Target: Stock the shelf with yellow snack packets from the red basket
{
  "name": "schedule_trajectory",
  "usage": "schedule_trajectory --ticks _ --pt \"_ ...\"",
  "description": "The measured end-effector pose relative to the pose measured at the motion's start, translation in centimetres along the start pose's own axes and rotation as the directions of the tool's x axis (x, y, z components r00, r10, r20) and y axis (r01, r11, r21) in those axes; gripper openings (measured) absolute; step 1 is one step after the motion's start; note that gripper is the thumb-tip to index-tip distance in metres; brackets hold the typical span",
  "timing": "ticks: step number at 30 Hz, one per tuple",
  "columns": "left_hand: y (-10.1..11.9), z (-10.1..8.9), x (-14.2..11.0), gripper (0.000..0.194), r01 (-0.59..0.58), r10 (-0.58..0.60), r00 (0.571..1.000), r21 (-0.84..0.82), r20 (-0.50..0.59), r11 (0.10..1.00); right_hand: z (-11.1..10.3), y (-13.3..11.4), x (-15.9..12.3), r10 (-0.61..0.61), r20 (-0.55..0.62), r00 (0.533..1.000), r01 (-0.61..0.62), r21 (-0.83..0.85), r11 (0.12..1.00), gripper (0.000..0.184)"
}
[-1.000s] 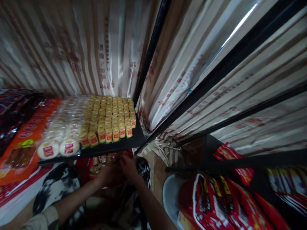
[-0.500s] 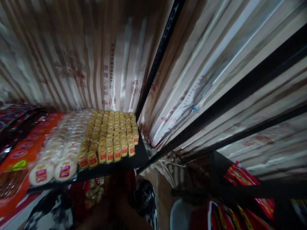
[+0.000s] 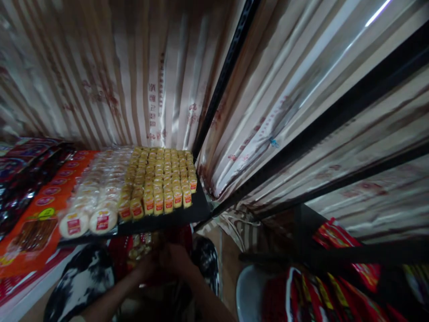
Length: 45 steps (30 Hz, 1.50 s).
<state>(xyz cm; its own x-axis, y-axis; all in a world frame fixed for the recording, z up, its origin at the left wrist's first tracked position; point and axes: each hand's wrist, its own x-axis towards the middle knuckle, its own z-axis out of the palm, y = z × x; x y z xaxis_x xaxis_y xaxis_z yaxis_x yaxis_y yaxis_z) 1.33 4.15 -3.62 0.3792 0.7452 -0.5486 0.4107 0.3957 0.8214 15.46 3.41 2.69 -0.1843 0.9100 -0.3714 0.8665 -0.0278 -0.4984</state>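
My left hand (image 3: 147, 267) and my right hand (image 3: 174, 259) reach together under the black shelf (image 3: 167, 219), both dim and blurred, at a red packet of snacks (image 3: 137, 248) on the level below. The fingers look curled close to the packet, but what they hold is hidden in shadow. Above them on the shelf stand rows of small yellow packs with red labels (image 3: 161, 179) and round white cakes in clear wrap (image 3: 97, 201).
Orange packets (image 3: 40, 210) and dark red packets (image 3: 20, 170) lie at the left. Red bags (image 3: 318, 295) fill a lower shelf at the right, beside a white stool (image 3: 248, 290). Striped shiny sheeting (image 3: 134, 71) covers the back walls; a black post (image 3: 228, 76) stands in the corner.
The view tilted up half a second ago, hiding my hands, and has come back down. Both hands show again under the shelf at the red packet.
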Motion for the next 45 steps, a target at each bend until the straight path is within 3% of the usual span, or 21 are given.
schedule_trajectory --ticks 2,8,14,18,20,23,25,27,29,32,36,39,42,45 --pt "0.1 0.2 -0.6 0.013 0.005 -0.006 1.000 -0.039 -0.027 0.999 -1.7 -0.1 -0.9 -0.015 -0.114 0.993 0.026 0.100 0.995 0.015" --pt "2.1 0.5 -2.6 0.028 -0.064 0.047 0.995 -0.204 -0.086 0.977 -5.2 0.5 -2.4 0.038 -0.302 0.953 0.091 0.403 0.910 0.017" --pt "6.8 0.6 -5.8 0.036 -0.173 0.154 0.985 -0.409 -0.080 0.896 -7.2 0.0 -2.8 0.131 -0.184 0.974 0.060 0.771 0.634 0.029" --pt "9.7 0.8 -7.9 0.042 -0.085 0.086 0.996 -0.555 -0.025 0.828 -8.0 -0.2 -3.5 0.126 -0.209 0.970 0.109 0.831 0.545 0.031" --pt "10.6 1.1 -8.4 0.046 -0.083 0.060 0.996 -0.560 -0.059 0.824 -8.2 -0.2 -3.8 0.120 -0.227 0.967 0.135 0.846 0.516 0.032" --pt "11.3 1.5 -8.4 0.053 -0.164 0.078 0.978 -0.484 -0.194 0.860 -8.1 -0.1 -4.1 0.177 -0.253 0.951 0.158 0.891 0.427 0.037" --pt "11.4 1.7 -8.2 0.054 -0.244 0.133 0.949 -0.395 -0.286 0.886 -8.0 -0.1 -4.3 0.233 -0.252 0.939 0.173 0.934 0.314 0.043" --pt "11.5 1.8 -8.1 0.050 -0.338 0.233 0.902 -0.261 -0.363 0.904 -7.8 -0.3 -4.6 0.248 -0.245 0.937 0.197 0.959 0.202 0.043" --pt "11.5 1.8 -8.1 0.041 -0.432 0.370 0.829 -0.060 -0.420 0.900 -7.8 -0.6 -4.8 0.230 -0.261 0.938 0.234 0.963 0.137 0.040" --pt "11.6 1.7 -8.3 0.032 -0.498 0.538 0.736 0.210 -0.410 0.841 -8.0 -1.0 -5.1 0.205 -0.314 0.927 0.299 0.949 0.103 0.039" --pt "11.7 1.7 -8.8 0.032 -0.525 0.618 0.697 0.328 -0.365 0.785 -8.6 -1.1 -5.2 0.218 -0.300 0.929 0.307 0.952 0.004 0.041" --pt "12.2 1.5 -9.2 0.030 -0.539 0.627 0.705 0.323 -0.333 0.778 -8.9 -1.0 -5.0 0.237 -0.250 0.939 0.276 0.958 -0.083 0.038" --pt "13.1 0.9 -9.1 0.036 -0.506 0.540 0.766 0.190 -0.350 0.841 -9.3 -0.9 -5.0 0.247 -0.236 0.940 0.274 0.952 -0.136 0.033" --pt "14.7 0.3 -8.5 0.049 -0.432 0.411 0.833 0.029 -0.371 0.902 -9.6 -1.1 -5.1 0.248 -0.243 0.938 0.279 0.953 -0.121 0.030"
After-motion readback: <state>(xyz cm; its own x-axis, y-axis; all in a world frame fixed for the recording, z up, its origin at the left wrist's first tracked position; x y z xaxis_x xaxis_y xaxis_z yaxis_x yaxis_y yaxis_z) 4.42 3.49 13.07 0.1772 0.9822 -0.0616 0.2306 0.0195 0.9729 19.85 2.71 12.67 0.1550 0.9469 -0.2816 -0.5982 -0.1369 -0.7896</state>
